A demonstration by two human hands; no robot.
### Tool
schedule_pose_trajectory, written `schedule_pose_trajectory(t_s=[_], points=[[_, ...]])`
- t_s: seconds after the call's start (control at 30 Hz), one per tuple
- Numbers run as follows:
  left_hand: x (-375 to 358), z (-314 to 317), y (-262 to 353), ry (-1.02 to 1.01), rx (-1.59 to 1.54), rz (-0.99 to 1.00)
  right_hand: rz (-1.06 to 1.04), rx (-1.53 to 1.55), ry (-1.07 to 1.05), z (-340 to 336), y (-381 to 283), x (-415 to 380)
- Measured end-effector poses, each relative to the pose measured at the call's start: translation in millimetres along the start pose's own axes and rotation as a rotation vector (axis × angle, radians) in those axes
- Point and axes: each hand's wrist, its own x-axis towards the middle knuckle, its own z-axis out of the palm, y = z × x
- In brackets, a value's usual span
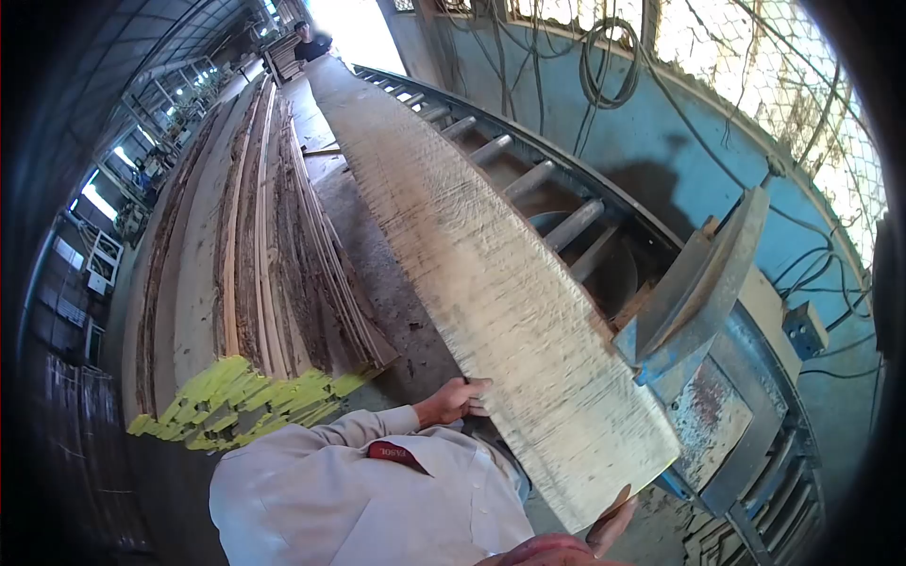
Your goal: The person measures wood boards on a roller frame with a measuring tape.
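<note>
Nearest, the right hand (615,524) is at the close end of a long board (500,311), thumb up by the corner; its fingers are hidden, so I cannot tell how firm that grip is. The left hand (451,402) has its grip closed on the board's left edge. The board slants away from the body, beside and partly over a roller track (534,179). If the left grip slipped, the near end could tip or drop; the rough edge could splinter bare fingers, and the corner close to the machine (722,415) might knock it. Farther out, gritty grey floor (377,274) separates the board from a stack of planks (203,283) with yellow ends. Cables (587,71) hang on a blue wall (604,132) beside a mesh window (764,66). Another person (311,45) is at the far end, hands too small to read.
</note>
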Motion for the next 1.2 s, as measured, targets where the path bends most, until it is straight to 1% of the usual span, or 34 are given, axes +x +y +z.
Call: schedule_pose_trajectory(t_s=[0.03,0.1,0.13,0.17,0.23,0.27,0.3,0.33,0.43,0.47,0.53,0.57,0.63,0.67,0.7,0.77,0.87,0.97,1.07,1.1,1.13,1.17,1.2], points=[[-0.3,-5.0,-3.3,-0.005,-0.005,0.009,-0.008,-0.002,-0.007,6.6,-15.6,9.5],[8.3,-18.4,-12.2,-0.008,0.039,0.005,-0.314,-0.376,0.024,55.8,-69.7,20.5],[3.5,-15.1,-12.0,0.036,0.028,0.03,-0.453,-0.506,-0.017,56.4,-76.3,35.7],[-3.0,-9.1,-7.3,0.036,0.024,0.043,-0.462,-0.502,-0.027,58.6,-82.2,49.6],[-19.8,1.0,3.4,0.03,0.039,0.052,-0.463,-0.698,-0.049,57.1,-89.9,67.6],[-24.8,5.5,6.6,0.032,0.039,0.054,-0.5,-0.831,-0.07,48.6,-89.3,80.0],[-29.9,9.5,9.1,0.039,0.04,0.063,-0.501,-0.83,-0.076,36.1,-85.2,94.1],[-33.9,11.2,11.3,0.047,0.042,0.069,-0.564,-0.844,-0.157,22.3,-78.6,105.9],[-34.8,12.8,18.5,0.075,0.101,0.085,-0.765,-1.08,-0.2,33.3,-76.3,108.7],[-33.9,16.5,24.0,0.071,0.102,0.09,-0.569,-0.416,-0.294,38.8,-71.3,111.4],[-51.3,26.9,43.9,0.069,0.156,0.155,-0.694,-1.064,-0.321,50.7,-92.5,103.1],[-61.7,36.4,54.9,0.078,0.163,0.155,-0.687,-1.054,-0.324,58.5,-98.7,95.1],[-75.6,63.6,83.2,0.116,0.202,0.241,-0.623,-0.766,-0.365,71.7,-104.3,80.0],[-76.0,70.8,95.0,0.116,0.203,0.249,-0.642,-0.653,-0.349,70.7,-97.6,81.8],[-76.0,76.6,107.0,0.121,0.253,0.263,-0.651,-0.602,-0.342,71.5,-97.0,84.3],[-81.4,92.9,129.1,0.124,0.312,0.287,-0.679,-0.601,-0.354,72.3,-100.4,86.5],[-87.5,116.2,152.0,0.101,0.38,0.42,-0.722,-0.641,-0.378,74.4,-108.8,84.5],[-91.4,127.4,167.3,0.095,0.41,0.401,-0.792,-0.714,-0.416,66.6,-121.6,69.4],[-97.3,137.2,179.8,0.086,0.483,0.377,-0.926,-0.821,-0.553,56.1,-139.0,50.2],[-97.4,137.2,183.5,0.076,0.486,0.37,-0.966,-0.8,-0.61,60.4,-141.0,43.8],[-95.9,138.2,188.2,0.068,0.545,0.407,-1.003,-0.778,-0.668,65.2,-143.2,36.8],[-93.4,139.4,191.4,0.056,0.592,0.45,-1.066,-0.737,-0.466,58.0,-121.7,43.9],[-91.5,145.0,195.4,0.043,0.579,0.454,-1.116,-0.609,-0.325,74.8,-122.8,40.3]])
